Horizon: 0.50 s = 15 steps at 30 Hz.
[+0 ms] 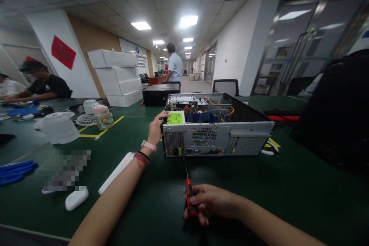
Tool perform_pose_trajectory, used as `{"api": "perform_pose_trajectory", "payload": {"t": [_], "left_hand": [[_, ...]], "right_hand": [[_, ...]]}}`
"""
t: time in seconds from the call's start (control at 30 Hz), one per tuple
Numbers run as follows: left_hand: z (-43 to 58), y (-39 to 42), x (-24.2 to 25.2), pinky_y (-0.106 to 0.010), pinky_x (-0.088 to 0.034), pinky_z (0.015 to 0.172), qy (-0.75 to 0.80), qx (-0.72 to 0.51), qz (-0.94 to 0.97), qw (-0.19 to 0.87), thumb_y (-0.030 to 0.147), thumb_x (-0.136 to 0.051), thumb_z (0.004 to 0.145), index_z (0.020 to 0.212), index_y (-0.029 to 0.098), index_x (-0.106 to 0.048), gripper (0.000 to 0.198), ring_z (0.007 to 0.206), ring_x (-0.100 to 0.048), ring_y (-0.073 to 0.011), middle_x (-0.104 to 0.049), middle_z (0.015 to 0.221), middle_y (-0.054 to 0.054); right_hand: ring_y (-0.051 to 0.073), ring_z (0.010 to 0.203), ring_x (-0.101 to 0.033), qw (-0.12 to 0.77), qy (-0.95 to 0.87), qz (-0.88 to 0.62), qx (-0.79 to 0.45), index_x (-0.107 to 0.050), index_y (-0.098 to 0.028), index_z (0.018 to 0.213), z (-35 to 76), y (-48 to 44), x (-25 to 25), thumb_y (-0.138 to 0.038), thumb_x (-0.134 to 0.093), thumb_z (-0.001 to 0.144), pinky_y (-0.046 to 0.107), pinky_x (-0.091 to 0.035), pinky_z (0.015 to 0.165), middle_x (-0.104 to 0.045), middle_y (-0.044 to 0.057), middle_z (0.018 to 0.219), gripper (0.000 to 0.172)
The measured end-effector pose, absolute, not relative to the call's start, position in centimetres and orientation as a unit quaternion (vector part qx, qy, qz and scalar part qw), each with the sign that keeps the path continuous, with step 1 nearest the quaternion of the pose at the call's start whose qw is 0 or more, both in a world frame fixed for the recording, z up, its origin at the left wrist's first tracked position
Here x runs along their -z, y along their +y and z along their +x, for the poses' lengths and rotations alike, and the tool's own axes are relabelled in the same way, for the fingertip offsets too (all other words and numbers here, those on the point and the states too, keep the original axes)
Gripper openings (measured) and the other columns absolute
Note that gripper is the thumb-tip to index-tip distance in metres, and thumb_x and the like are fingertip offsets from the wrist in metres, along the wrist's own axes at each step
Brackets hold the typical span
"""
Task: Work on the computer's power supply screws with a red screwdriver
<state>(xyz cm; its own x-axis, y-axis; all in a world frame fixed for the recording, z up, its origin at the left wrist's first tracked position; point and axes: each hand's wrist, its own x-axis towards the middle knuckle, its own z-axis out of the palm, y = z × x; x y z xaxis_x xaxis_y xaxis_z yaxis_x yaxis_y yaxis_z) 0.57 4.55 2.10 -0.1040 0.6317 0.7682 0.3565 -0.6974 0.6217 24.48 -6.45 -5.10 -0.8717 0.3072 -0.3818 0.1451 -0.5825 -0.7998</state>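
Note:
An opened desktop computer case point(201, 138) lies on the green table, its metal back panel facing me and its wires and parts exposed on top. My left hand point(157, 128) grips its left side, close to the power supply point(175, 118) with the yellow-green label. In my right hand point(206, 201) is a red and black screwdriver point(188, 192), its shaft pointing away from me. The screwdriver's tip is near the lower edge of the back panel, below the power supply; whether it touches is too small to tell.
Left of my arm lie a white earbud case point(76, 198), a long white object point(117, 173), blue cable point(17, 171) and a white fan point(57, 127). A large black object point(334, 115) stands at right. White boxes point(122, 77) are stacked behind; people are farther off.

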Motion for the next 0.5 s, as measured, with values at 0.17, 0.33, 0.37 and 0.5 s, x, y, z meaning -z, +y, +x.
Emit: {"api": "perform_pose_trajectory", "payload": {"t": [0.17,0.33,0.37,0.5], "left_hand": [[0.56,4.54,-2.08,-0.038,-0.032,0.108,0.378,-0.641,0.659,0.108,0.035,-0.030,0.089,0.092,0.016,-0.065,0.040,0.123,-0.049,-0.0214,-0.062,0.119,-0.009],[0.48,4.67,-1.95,-0.037,-0.031,0.108,0.370,-0.647,0.658,0.113,0.034,-0.031,0.088,0.093,0.016,-0.065,0.039,0.123,-0.048,-0.0212,-0.062,0.119,-0.008],[0.48,4.66,-1.94,-0.037,-0.032,0.108,0.369,-0.648,0.657,0.114,0.034,-0.031,0.088,0.092,0.016,-0.065,0.039,0.123,-0.048,-0.0213,-0.062,0.119,-0.008],[0.55,4.58,-2.01,-0.038,-0.032,0.108,0.370,-0.646,0.658,0.111,0.036,-0.030,0.089,0.092,0.016,-0.065,0.040,0.123,-0.048,-0.0219,-0.063,0.118,-0.009]], "right_hand": [[0.008,0.055,-0.062,0.047,-0.448,-0.239,-0.860,-0.046,-0.015,0.102,24.51,-6.22,5.20,-0.025,-0.066,0.072,0.019,-0.045,0.052,-0.069,0.008,0.088,0.037],[0.010,0.060,-0.064,0.047,-0.440,-0.237,-0.865,-0.047,-0.015,0.106,24.70,-6.32,4.73,-0.021,-0.063,0.072,0.022,-0.047,0.057,-0.068,0.008,0.089,0.038],[0.011,0.062,-0.064,0.044,-0.439,-0.236,-0.866,-0.047,-0.015,0.108,24.74,-6.32,4.67,-0.021,-0.063,0.072,0.023,-0.047,0.059,-0.068,0.009,0.090,0.039],[0.012,0.066,-0.065,0.042,-0.431,-0.236,-0.870,-0.046,-0.015,0.114,24.83,-6.33,4.72,-0.020,-0.061,0.073,0.026,-0.048,0.064,-0.067,0.010,0.093,0.043]]}}
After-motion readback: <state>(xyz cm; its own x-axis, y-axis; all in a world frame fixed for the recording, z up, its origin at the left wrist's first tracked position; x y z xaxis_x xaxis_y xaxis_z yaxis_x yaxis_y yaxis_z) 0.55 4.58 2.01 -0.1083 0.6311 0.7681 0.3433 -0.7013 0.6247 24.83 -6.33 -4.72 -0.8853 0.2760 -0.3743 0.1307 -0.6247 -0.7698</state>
